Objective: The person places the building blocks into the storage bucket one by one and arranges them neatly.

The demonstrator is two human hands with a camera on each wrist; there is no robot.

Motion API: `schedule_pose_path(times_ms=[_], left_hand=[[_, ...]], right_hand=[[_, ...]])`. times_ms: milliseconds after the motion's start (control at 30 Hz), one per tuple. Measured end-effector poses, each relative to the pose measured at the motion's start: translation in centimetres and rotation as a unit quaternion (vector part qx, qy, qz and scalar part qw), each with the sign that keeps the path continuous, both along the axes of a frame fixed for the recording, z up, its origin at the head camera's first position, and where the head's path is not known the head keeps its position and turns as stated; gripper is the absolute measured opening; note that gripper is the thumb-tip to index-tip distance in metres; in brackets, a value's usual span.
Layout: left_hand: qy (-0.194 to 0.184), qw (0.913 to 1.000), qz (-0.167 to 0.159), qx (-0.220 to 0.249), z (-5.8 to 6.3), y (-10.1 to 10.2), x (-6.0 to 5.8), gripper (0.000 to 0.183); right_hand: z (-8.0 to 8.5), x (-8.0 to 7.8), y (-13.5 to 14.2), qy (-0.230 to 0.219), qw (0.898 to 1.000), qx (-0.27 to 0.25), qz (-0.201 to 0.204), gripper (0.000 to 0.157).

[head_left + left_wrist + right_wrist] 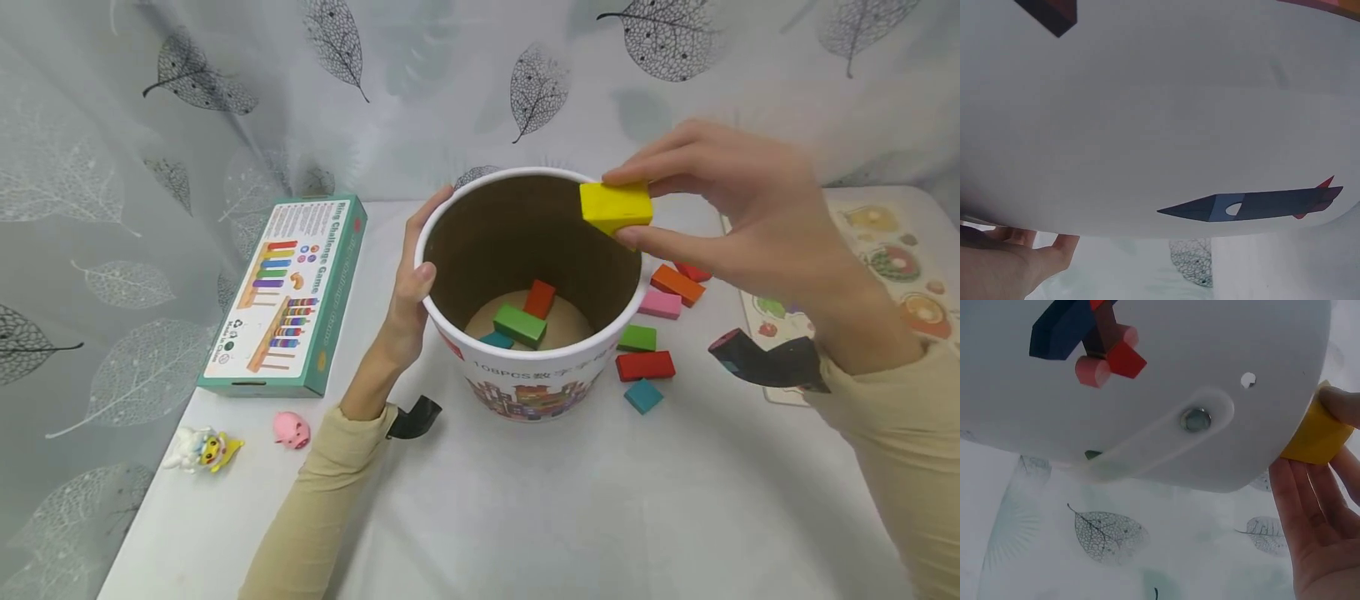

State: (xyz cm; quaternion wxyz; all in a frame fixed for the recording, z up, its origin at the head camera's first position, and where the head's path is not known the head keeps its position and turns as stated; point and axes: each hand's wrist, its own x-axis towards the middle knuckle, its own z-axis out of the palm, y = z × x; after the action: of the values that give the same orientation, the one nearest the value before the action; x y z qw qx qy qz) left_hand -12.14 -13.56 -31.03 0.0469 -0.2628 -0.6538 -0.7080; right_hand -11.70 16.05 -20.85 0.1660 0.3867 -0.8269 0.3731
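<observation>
A large white printed bucket (525,375) stands on the table, its round mouth facing up. My left hand (408,308) grips the bucket's left side, thumb on the rim and fingers along the outer wall; in the left wrist view, the left hand (1010,265) shows at the lower left. Over the right rim, my right hand (742,217) pinches a yellow block (615,207) between thumb and fingers. The right wrist view shows the yellow block (1319,434) beside the bucket's edge. At the bottom of the bucket lie a green block (520,325), a red-orange block (539,298) and a teal block (497,339).
Right of the bucket lie several loose blocks, including a red block (647,365), a pink block (660,303) and a teal block (643,396). A picture board (795,392) is under the right forearm. At left are a game box (281,300), a pink pig (291,430) and small figurines (210,450).
</observation>
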Motion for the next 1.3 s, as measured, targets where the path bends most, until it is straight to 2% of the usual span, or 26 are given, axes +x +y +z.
schedule_pose_path(times_ms=[267, 533, 700, 800, 933, 1033, 1133, 1300], left_hand=[[-0.004, 1.0000, 0.004, -0.003, -0.1, 0.0, 0.0, 0.097], [-0.004, 1.0000, -0.001, -0.001, -0.1, 0.0, 0.0, 0.096], [-0.003, 1.0000, -0.006, 0.003, 0.0, 0.0, 0.1, 0.095], [-0.001, 1.0000, -0.008, 0.005, 0.0, 0.0, 0.0, 0.094], [0.002, 0.9999, -0.008, 0.006, 0.0, 0.0, 0.0, 0.094], [0.003, 0.9999, -0.008, 0.007, 0.0, 0.0, 0.0, 0.095], [0.001, 0.9999, -0.009, 0.009, 0.0, 0.0, 0.0, 0.096], [-0.003, 0.9998, -0.011, 0.014, 0.0, 0.1, 0.1, 0.097]], right_hand=[[0.1, 0.1, -1.2, -0.009, 1.000, -0.002, 0.018, 0.058], [-0.7, -0.6, -1.0, -0.025, 0.999, -0.023, 0.040, 0.053], [-0.7, -0.5, 0.2, 0.021, 1.000, 0.010, 0.016, 0.056], [-0.4, -0.4, 1.4, 0.051, 0.998, 0.041, -0.019, 0.058], [-0.7, 0.0, 3.3, 0.061, 0.996, 0.050, -0.051, 0.054], [-1.5, 0.2, 4.4, 0.056, 0.997, 0.036, -0.047, 0.046], [-3.0, 0.6, 5.1, 0.043, 0.998, 0.024, -0.049, 0.043], [-6.7, 1.5, 6.0, 0.007, 0.998, 0.037, -0.048, 0.053]])
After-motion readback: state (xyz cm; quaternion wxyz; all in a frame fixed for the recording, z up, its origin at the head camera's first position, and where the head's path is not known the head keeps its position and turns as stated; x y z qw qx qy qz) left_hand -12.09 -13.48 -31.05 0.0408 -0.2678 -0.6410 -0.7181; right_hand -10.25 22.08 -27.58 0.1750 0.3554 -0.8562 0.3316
